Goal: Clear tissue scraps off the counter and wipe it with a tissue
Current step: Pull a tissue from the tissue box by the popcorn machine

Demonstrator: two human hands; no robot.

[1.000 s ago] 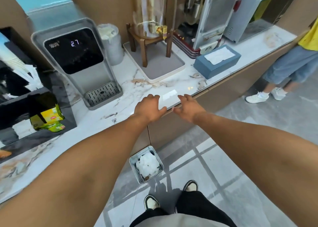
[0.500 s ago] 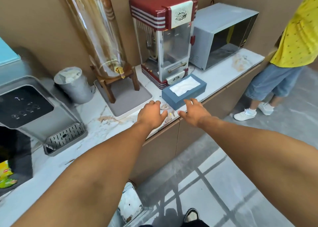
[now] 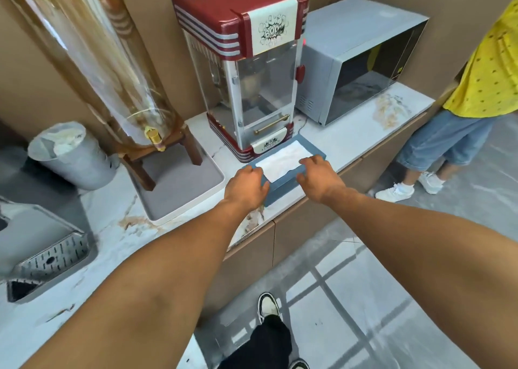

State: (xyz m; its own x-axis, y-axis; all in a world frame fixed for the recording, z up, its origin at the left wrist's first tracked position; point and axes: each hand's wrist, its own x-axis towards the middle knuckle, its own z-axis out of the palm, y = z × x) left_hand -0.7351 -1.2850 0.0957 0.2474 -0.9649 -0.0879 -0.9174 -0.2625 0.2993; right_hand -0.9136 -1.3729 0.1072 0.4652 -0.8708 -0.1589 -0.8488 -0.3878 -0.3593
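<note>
A blue tissue box [image 3: 283,190] with a white tissue [image 3: 283,160] showing in its top stands on the marble counter [image 3: 117,228], right in front of the popcorn machine. My left hand [image 3: 248,185] curls around the box's left corner. Over the box's right front rim lies my right hand [image 3: 319,176], fingers apart, fingertips at the tissue. A pale crumpled patch [image 3: 255,218] sits by the counter edge under my left wrist; I cannot tell it from the marble veins.
Behind the box stand a red popcorn machine [image 3: 246,74] and a grey microwave [image 3: 358,60]. Left are a glass drink dispenser [image 3: 112,74] on a grey tray [image 3: 179,183], a lined metal bin [image 3: 70,155] and a drip tray [image 3: 53,256]. A person in yellow [image 3: 482,74] stands right.
My view has swung right along the counter and both hands have moved forward from the counter edge onto the tissue box.
</note>
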